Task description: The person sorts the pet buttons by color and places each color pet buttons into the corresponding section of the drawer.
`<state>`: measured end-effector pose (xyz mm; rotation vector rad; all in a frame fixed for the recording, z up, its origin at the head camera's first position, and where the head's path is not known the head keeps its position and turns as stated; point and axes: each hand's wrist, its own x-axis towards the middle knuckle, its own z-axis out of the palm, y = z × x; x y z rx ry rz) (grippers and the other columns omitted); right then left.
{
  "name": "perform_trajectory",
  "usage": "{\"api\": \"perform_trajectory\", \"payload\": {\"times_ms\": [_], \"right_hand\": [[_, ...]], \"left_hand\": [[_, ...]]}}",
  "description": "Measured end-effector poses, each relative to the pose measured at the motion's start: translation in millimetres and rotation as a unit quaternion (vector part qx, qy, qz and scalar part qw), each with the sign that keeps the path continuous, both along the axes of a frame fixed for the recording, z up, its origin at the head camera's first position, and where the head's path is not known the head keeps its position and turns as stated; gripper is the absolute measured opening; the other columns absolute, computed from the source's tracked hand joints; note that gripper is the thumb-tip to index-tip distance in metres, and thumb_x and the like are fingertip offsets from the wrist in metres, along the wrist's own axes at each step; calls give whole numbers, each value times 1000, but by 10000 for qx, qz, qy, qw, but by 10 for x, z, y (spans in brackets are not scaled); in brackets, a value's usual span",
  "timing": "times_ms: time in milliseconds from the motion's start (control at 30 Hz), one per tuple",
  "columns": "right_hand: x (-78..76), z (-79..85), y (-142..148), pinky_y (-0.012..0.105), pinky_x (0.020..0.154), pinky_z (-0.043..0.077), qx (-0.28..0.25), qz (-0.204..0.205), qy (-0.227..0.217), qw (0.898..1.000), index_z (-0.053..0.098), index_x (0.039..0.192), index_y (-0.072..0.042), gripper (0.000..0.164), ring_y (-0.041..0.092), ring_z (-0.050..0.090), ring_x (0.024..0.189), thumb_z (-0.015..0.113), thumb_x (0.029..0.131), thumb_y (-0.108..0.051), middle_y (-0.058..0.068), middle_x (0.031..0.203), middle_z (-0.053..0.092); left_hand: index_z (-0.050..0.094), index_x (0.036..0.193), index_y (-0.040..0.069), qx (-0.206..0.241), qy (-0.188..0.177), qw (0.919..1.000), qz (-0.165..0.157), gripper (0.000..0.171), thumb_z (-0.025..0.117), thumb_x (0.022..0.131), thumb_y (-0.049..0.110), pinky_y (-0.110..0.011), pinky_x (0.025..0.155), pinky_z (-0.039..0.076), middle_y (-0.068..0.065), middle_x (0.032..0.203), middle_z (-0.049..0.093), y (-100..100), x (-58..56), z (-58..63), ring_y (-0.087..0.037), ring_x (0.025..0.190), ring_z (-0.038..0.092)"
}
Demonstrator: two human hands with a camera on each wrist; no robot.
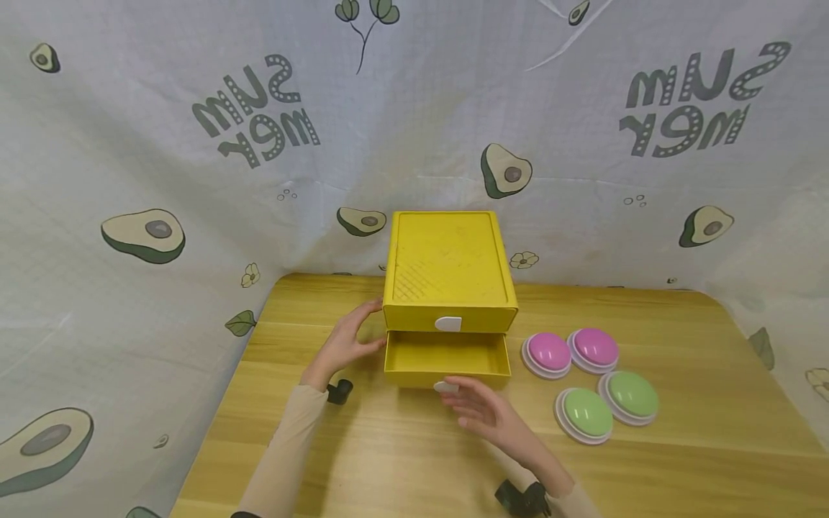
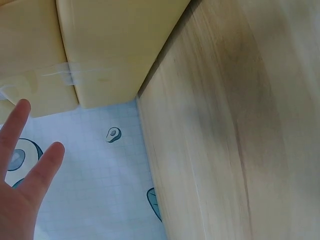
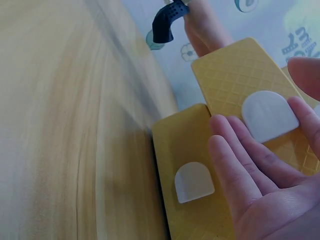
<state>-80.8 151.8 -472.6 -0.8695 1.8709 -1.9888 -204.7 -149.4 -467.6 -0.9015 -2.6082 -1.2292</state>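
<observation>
A yellow drawer cabinet (image 1: 450, 262) stands at the back of the table. Below its upper front, one yellow drawer (image 1: 447, 379) is pulled out, and its visible inside holds nothing. My right hand (image 1: 482, 414) is at that drawer's white handle (image 3: 270, 116), fingers nearly straight, the index fingertip by the handle's edge and the thumb apart. Under it, the right wrist view shows a lower drawer front (image 3: 187, 145) with its own white handle (image 3: 194, 182). At the cabinet's left side is my left hand (image 1: 350, 342), fingers spread; whether they touch it I cannot tell.
Two pink dome buttons (image 1: 550, 352) and two green dome buttons (image 1: 587, 414) on white bases sit right of the cabinet. A white curtain (image 1: 414, 129) with avocado prints hangs behind the wooden table (image 1: 401, 460). Clear tape (image 2: 65, 74) crosses the cabinet's side.
</observation>
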Motion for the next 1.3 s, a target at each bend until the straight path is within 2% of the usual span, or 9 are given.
{"api": "perform_trajectory", "payload": {"times_ms": [233,600,1033,1300], "right_hand": [[98,19,21,40,100,43,-21,63,62,10000,34,143,4,51,35,50,122,50,94,8,31,138,42],[258,32,59,38,102,41,79,212,-161,9996,35,144,0,52,28,49,124,50,95,7,23,140,44],[422,46,65,38,99,44,64,294,-71,9995,33,144,0,53,27,50,123,47,94,10,23,141,43],[482,73,71,39,100,43,106,379,-132,9991,34,144,1,54,25,50,123,46,93,13,19,142,44]], "left_hand": [[48,135,-3,-53,120,9999,56,64,77,80,13,-48,106,34,-17,141,46,4,8,2,-33,129,43],[48,135,-3,-42,137,9999,93,65,78,79,13,-49,106,34,-18,141,46,3,21,3,-34,129,43],[45,139,-1,-151,17,9995,264,70,77,80,17,-49,107,33,-17,141,46,8,47,18,-34,130,41],[44,140,0,-79,-17,9997,217,71,77,79,15,-49,107,32,-17,142,46,20,42,26,-34,130,41]]}}
